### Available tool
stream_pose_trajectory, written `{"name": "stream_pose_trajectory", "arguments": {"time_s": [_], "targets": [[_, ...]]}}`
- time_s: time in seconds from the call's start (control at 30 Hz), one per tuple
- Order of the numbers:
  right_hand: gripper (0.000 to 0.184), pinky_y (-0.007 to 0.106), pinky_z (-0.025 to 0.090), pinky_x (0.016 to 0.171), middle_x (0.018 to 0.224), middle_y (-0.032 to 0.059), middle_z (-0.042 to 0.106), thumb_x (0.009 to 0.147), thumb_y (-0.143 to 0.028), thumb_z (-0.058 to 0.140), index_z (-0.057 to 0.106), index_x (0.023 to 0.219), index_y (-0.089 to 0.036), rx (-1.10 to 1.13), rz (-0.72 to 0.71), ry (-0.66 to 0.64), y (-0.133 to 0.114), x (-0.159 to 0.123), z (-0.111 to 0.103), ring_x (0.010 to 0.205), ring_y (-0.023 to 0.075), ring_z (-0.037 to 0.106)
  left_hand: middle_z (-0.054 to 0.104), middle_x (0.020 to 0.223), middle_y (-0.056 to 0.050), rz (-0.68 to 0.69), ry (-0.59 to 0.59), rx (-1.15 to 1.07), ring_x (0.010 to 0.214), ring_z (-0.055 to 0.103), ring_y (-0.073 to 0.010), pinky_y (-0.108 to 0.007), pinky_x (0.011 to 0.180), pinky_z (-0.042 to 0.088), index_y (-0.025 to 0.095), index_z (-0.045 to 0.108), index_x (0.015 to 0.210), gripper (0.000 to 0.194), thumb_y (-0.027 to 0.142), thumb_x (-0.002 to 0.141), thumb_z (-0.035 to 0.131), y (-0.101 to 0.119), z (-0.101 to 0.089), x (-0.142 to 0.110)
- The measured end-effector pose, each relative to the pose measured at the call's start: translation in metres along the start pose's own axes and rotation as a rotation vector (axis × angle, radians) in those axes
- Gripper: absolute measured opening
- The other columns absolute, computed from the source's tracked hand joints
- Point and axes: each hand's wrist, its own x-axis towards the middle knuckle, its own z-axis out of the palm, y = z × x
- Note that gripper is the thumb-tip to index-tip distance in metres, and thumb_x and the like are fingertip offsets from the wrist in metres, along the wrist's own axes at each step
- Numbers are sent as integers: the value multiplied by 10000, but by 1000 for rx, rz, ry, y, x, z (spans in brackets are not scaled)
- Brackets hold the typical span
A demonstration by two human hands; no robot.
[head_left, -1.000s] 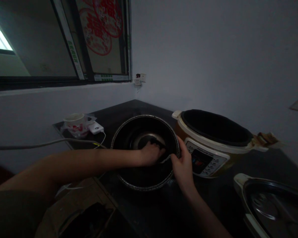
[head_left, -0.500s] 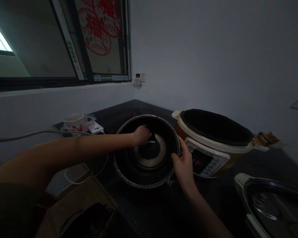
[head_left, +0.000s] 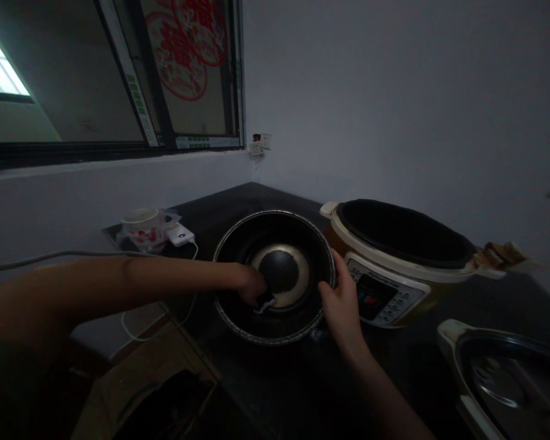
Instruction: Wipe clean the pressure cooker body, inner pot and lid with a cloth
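Observation:
A dark round inner pot (head_left: 238, 241) stands tilted on the black counter, its mouth facing me. My left hand (head_left: 251, 286) is down inside it at the lower left wall, fingers closed on a small pale thing, a cloth or sponge I cannot make out. My right hand (head_left: 341, 302) grips the pot's right rim and holds it steady. A pale ring shows on the pot's bottom around a dark centre.
An open electric pressure cooker (head_left: 394, 263) with a button panel stands right of the pot. Its lid (head_left: 504, 373) lies at lower right. A cup (head_left: 142, 226) and a white charger (head_left: 181, 235) with cable sit at the left. The counter's corner meets the wall behind.
My left hand has moved round inside the pot, from the near right wall to the far left and now to the lower left. The right hand has stayed on the rim.

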Motion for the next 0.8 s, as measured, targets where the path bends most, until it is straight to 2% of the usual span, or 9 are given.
{"name": "stream_pose_trajectory", "arguments": {"time_s": [0.1, 0.17, 0.27, 0.33, 0.43, 0.57, 0.67, 0.8], "targets": [[626, 441, 356, 1073, 1270, 88, 576, 631, -129, 453, 520, 1251, -175, -16, 8, 12, 1, 0, 0, 1201, 240, 512, 732, 789, -116, 91, -21, -14, 689, 678, -231, -285, 559, 470, 179, 728, 810, 214, 327, 772, 578, 22, -7, 0], [622, 445, 350, 1076, 1273, 82, 574, 634, -123, 449, 523, 1249, -185, -28, -4, 16, 1, -1, 0, 1204, 235, 508, 730, 872, -122, 151, 32, 7, 758, 683, -244, -305, 599, 485, 174, 692, 974, 256, 275, 796, 539, 36, -11, 4], [621, 438, 347, 1079, 1278, 68, 573, 642, -105, 442, 527, 1250, -200, -29, -42, 0, -1, -5, 1, 1212, 223, 503, 709, 947, -139, 225, 240, 39, 880, 663, -263, -354, 728, 500, 141, 618, 1081, 304, 260, 814, 538, 50, -17, 17], [612, 429, 352, 1078, 1275, 62, 577, 656, -107, 438, 525, 1255, -202, -26, -53, -12, -2, -6, 1, 1209, 215, 509, 689, 986, -149, 200, 377, 37, 945, 635, -268, -386, 808, 484, 120, 599, 1065, 278, 260, 833, 535, 53, -23, 27], [598, 427, 353, 1079, 1278, 65, 577, 666, -129, 449, 525, 1255, -194, -18, -44, -11, -1, -5, 0, 1207, 214, 512, 653, 1071, -162, 70, 481, 56, 1016, 597, -271, -407, 849, 459, 118, 574, 1087, 259, 205, 852, 510, 44, -36, 40], [616, 435, 346, 1087, 1300, 81, 563, 648, -131, 451, 522, 1258, -178, -1, -5, -4, 1, -2, -2, 1226, 226, 500, 634, 1124, -177, -131, 512, 91, 1042, 582, -298, -433, 849, 438, 128, 553, 1184, 333, 233, 876, 481, 19, -51, 45], [628, 442, 330, 1099, 1317, 93, 550, 643, -131, 455, 513, 1267, -161, -2, 7, -17, 1, -1, -2, 1247, 235, 481, 634, 1142, -187, -220, 508, 106, 1061, 577, -315, -433, 867, 418, 130, 547, 1229, 409, 290, 853, 536, -1, -51, 44], [630, 446, 336, 1095, 1307, 84, 556, 638, -124, 457, 513, 1264, -174, 15, 11, -33, -1, -1, -1, 1241, 237, 484, 665, 1039, -217, -303, 494, 95, 969, 619, -325, -423, 798, 432, 86, 605, 1139, 330, 228, 868, 480, -17, -43, 40]]}}
